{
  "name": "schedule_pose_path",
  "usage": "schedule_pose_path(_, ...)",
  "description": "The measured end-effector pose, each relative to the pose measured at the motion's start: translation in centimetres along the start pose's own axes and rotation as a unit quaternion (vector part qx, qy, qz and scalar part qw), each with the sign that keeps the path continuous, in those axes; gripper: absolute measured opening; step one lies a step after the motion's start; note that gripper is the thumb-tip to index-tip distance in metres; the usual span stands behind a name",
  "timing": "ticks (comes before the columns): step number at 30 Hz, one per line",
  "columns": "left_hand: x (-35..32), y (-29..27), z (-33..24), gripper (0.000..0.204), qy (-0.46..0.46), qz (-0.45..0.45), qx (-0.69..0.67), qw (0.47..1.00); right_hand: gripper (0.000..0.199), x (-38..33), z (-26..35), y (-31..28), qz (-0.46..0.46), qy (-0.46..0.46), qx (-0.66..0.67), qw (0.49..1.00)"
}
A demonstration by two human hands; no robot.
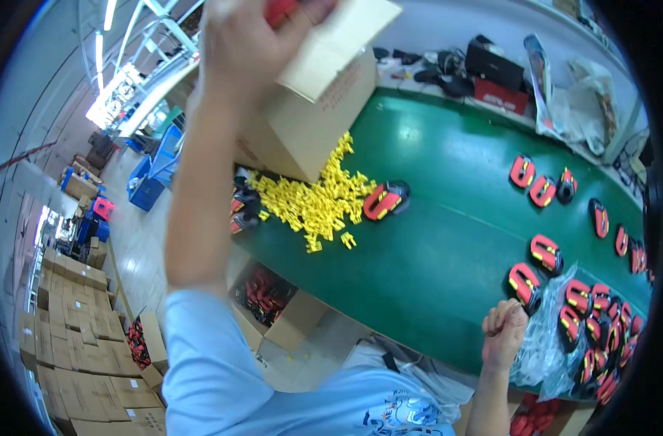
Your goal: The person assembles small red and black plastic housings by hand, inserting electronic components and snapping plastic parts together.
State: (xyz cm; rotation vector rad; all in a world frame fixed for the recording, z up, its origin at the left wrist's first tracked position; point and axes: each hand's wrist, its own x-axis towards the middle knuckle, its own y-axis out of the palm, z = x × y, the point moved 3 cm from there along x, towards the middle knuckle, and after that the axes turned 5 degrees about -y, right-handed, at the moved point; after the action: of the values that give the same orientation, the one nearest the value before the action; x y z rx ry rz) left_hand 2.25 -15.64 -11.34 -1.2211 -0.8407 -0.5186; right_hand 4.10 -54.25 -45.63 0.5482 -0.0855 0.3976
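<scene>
My left hand (244,54) is raised over the open cardboard box (313,109) at the table's far left. Its fingers are closed on a red part (279,11), blurred and cut off by the upper edge. My right hand (504,334) is curled closed at the table's near right edge; whatever it holds, if anything, is hidden. Just beyond it lies a red and black oval part with yellow pieces (524,285), beside a clear plastic bag (546,349). A pile of small yellow plastic clips (310,203) spreads before the box, with another red and black part (386,201) at its right.
More red and black parts (600,320) are heaped at the right of the green table (419,254); several others (542,190) lie farther back. A carton of red and black parts (277,320) stands below the near edge. Stacked cartons (84,327) fill the left floor.
</scene>
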Motion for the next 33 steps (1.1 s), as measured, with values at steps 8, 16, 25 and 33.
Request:
schedule_pose_path(8,9.0,7.8,11.0,0.053,-0.007,-0.072,0.086,0.994,0.046,-0.2,-1.2,-2.7,-0.007,-0.001,-0.076,0.997)
schedule_pose_path(16,-7.6,27.1,-22.2,0.055,0.171,0.241,-0.262,0.919,0.032,-4.8,1.1,-3.6,0.029,-0.025,-0.253,0.967)
schedule_pose_path(25,-7.4,49.5,-26.5,0.059,-0.033,0.438,-0.353,0.826,0.034,-18.7,10.9,-15.6,-0.276,-0.103,-0.647,0.703)
schedule_pose_path(33,-9.9,40.8,-14.5,0.06,-0.131,0.477,-0.536,0.684,0.036,-38.9,2.8,-38.0,-0.331,0.253,-0.666,0.619)
